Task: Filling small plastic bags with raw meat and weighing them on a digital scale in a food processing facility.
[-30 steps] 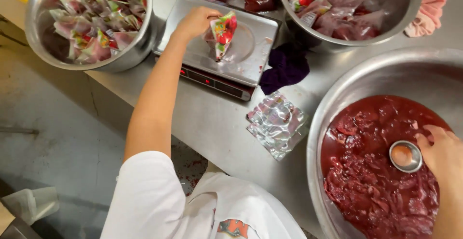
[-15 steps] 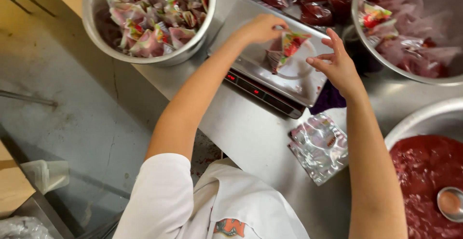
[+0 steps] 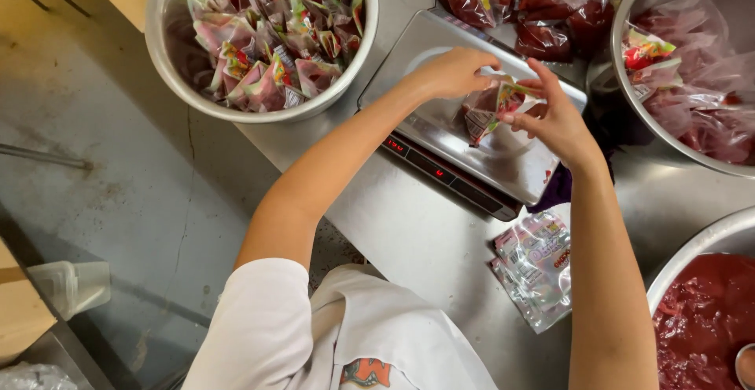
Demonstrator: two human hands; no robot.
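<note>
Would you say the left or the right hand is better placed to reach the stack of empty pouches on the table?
Right hand: the empty pouches lie directly below its forearm; left hand is farther.

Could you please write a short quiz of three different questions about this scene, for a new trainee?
1. True or false: both hands hold the small pouch over the scale.
2. What lies flat on the steel table, near the person's right forearm?
A. a knife
B. a stack of empty pouches
C. a towel
3. Fill in: the large bowl at the lower right holds a dark ____ paste.

Key
1. True: the left hand and the right hand both grip it.
2. B: the stack of empty pouches.
3. Red.
</note>
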